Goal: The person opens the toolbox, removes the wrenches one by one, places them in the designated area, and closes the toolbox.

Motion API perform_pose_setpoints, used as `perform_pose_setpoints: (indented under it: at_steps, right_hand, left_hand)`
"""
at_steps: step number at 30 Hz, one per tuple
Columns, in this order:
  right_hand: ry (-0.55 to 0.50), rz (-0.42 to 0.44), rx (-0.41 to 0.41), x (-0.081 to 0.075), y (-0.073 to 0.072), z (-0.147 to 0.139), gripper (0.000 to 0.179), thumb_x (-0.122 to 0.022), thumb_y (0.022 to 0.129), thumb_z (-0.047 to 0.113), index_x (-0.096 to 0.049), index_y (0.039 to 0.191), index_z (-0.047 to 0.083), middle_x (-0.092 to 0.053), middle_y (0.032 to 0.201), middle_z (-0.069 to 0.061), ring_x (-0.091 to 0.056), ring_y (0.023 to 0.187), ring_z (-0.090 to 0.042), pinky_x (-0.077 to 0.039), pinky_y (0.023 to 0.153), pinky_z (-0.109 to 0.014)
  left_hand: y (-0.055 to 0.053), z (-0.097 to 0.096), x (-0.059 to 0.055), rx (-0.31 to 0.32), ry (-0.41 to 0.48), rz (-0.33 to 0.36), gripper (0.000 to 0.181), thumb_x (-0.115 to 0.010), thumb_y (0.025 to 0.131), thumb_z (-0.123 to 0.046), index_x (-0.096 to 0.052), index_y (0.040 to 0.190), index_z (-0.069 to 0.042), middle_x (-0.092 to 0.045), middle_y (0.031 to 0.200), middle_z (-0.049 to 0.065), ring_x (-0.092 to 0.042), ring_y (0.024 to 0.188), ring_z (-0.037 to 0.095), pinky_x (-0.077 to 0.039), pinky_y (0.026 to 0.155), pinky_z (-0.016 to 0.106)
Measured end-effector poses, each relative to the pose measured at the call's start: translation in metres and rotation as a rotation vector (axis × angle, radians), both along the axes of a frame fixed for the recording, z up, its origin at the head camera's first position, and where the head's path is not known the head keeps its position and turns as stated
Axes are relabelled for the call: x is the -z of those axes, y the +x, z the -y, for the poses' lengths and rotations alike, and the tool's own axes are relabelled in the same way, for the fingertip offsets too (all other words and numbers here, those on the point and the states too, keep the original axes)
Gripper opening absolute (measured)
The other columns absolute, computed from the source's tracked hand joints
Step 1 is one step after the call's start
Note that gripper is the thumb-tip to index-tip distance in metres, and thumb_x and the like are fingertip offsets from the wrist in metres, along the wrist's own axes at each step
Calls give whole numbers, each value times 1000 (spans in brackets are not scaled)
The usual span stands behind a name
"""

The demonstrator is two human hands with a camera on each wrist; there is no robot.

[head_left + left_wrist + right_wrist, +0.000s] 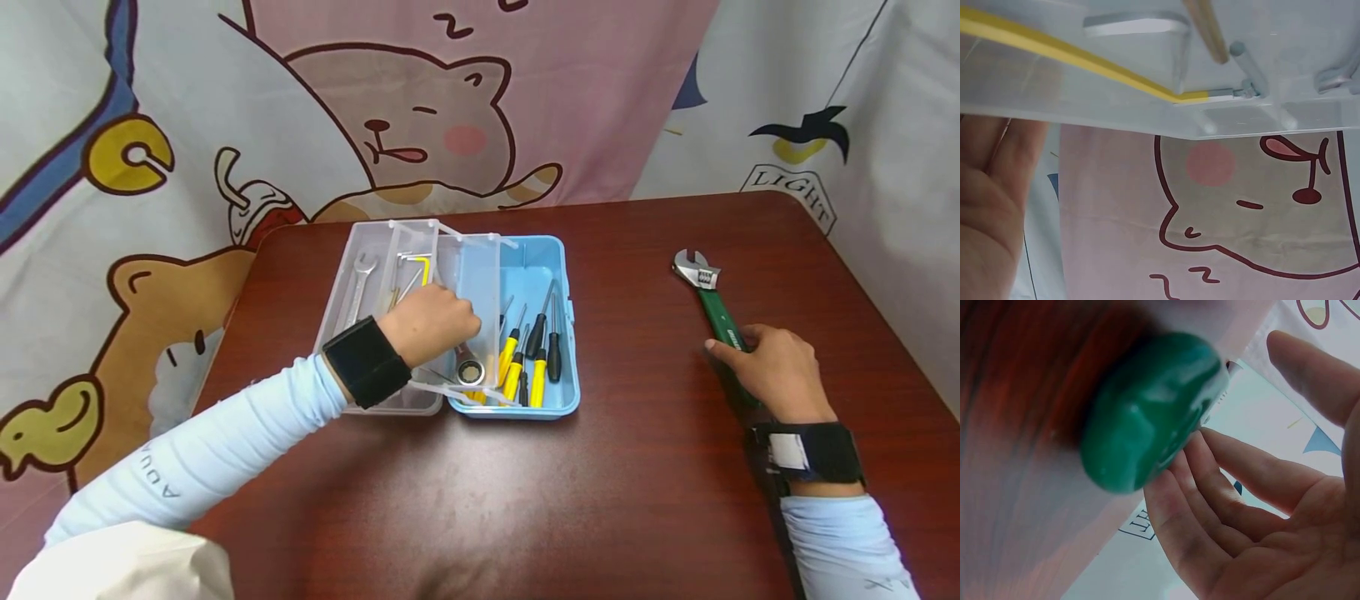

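My left hand (433, 323) reaches down into the clear plastic tray (401, 410), above a ratcheting ring wrench (470, 371). Its fingertips are hidden, in the left wrist view behind the tray wall, so a grip on the wrench cannot be made out. An adjustable wrench (718, 312) with a green handle lies on the table at the right. My right hand (780, 371) is beside that handle, its fingers (1175, 534) nearly straight along one side and its thumb (1310, 375) held apart. The rounded green handle end (1147, 419) shows in the right wrist view.
Under the tray's right part sits a blue toolbox (573, 392) with several yellow and black screwdrivers (538, 379). An open-end wrench (360, 287) and a yellow hex key (425, 268) lie in the tray's left compartments. A printed cloth (585, 100) hangs behind the brown table (622, 500).
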State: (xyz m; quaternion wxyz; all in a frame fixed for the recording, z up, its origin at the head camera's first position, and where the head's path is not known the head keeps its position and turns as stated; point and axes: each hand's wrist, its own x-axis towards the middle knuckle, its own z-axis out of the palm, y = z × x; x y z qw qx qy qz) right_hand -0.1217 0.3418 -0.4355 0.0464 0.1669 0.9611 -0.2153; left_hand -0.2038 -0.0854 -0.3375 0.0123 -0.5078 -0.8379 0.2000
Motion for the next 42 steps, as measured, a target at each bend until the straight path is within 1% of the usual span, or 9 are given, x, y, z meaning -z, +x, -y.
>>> perform_pose_setpoints:
  at_steps: [3, 8, 15, 17, 22, 26, 34, 37, 42]
  right_hand:
    - [5, -6, -2, 0, 0, 0, 87, -62, 99, 55, -47, 137, -21, -51, 111, -36, -49, 88, -44, -42, 62, -42]
    - [3, -1, 3, 1, -1, 1, 87, -62, 99, 55, -46, 138, -21, -51, 111, -36, -48, 89, -44, -43, 63, -45]
    - [7, -9, 2, 2, -1, 0, 86, -59, 100, 56, -47, 138, -20, -51, 108, -34, -49, 87, -43, -42, 60, -40]
    - [8, -12, 2, 1, -1, 0, 86, -59, 100, 56, -47, 138, -20, -51, 108, -34, -49, 87, -43, -41, 59, -39]
    - [5, -10, 2, 2, -1, 0, 85, -58, 101, 56, -47, 138, -20, -51, 108, -34, -49, 87, -43, -41, 60, -39]
    - [-4, -11, 0, 3, 0, 0, 86, -58, 101, 56, -46, 139, -20, -51, 109, -35, -50, 87, -43, -43, 59, -40]
    - [-3, -21, -2, 3, 0, 0, 86, -58, 101, 55, -46, 139, -21, -51, 110, -35, -49, 88, -43, -41, 59, -38]
    - [3, -27, -3, 2, 0, 1, 84, -59, 101, 54, -47, 138, -21, -52, 109, -34, -50, 87, -42, -41, 59, -38]
    - [2, -42, -4, 2, -1, 1, 82, -59, 101, 53, -49, 137, -20, -53, 107, -32, -50, 86, -41, -40, 58, -36]
  left_hand:
    - [-1, 1, 1, 20, 9, -17, 15, -90, 82, -14, -83, 95, -12, -77, 84, 3, -65, 64, 18, -56, 63, 32]
    - [-1, 2, 3, 52, 11, -39, 12, -88, 83, -12, -83, 94, -14, -78, 86, 3, -68, 67, 19, -57, 64, 33]
    - [-1, -1, 5, 53, 21, -64, 14, -88, 83, -14, -83, 97, -15, -79, 88, 1, -70, 69, 18, -58, 66, 33]
    - [-1, -1, 5, 46, 15, -50, 16, -89, 83, -15, -83, 98, -16, -79, 90, 1, -70, 70, 17, -58, 67, 33]
    - [0, 0, 3, 41, 20, 9, 21, -90, 82, -17, -83, 102, -15, -79, 93, 2, -70, 73, 17, -58, 70, 31]
    - [-1, 1, 4, 49, 42, 28, 21, -90, 82, -16, -83, 102, -13, -79, 92, 3, -70, 74, 18, -58, 71, 32]
    - [-2, 1, 6, 63, 63, 26, 17, -87, 85, -13, -83, 101, -12, -79, 91, 4, -71, 72, 19, -58, 68, 31]
    - [-3, 2, 7, 81, 82, 10, 11, -84, 86, -6, -82, 94, -13, -78, 85, 2, -69, 67, 17, -57, 63, 32]
    - [-3, 3, 9, 102, 102, -2, 14, -81, 86, 1, -81, 88, -13, -75, 78, 0, -67, 62, 16, -55, 57, 31]
